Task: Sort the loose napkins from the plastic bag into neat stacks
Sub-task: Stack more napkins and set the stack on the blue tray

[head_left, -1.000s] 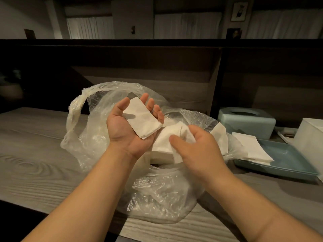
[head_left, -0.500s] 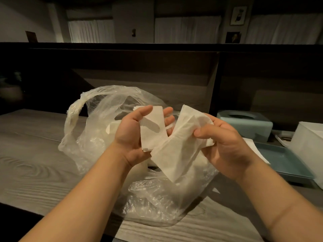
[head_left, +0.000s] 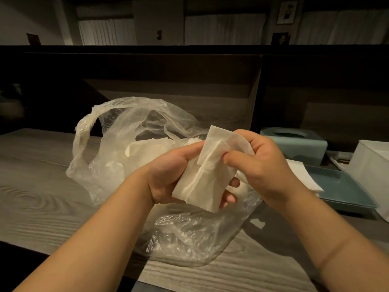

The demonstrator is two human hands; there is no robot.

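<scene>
While the left hand (head_left: 168,175) cradles a small pile of white napkins (head_left: 202,182) over the plastic bag (head_left: 117,144), the right hand (head_left: 259,165) pinches a creased one onto it. Stacking seems underway; next, square its edges. More napkins apparently remain in the bag, blurred through plastic.

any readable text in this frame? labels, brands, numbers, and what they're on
None readable.
Napkins held by the left hand and right hand: plain, no print.
Plastic bag: clear, no logo visible.
Teal tissue box, teal tray, white box: no visible label.
Framed pictures on the back wall: too small and dim to tell whether they carry text.
</scene>
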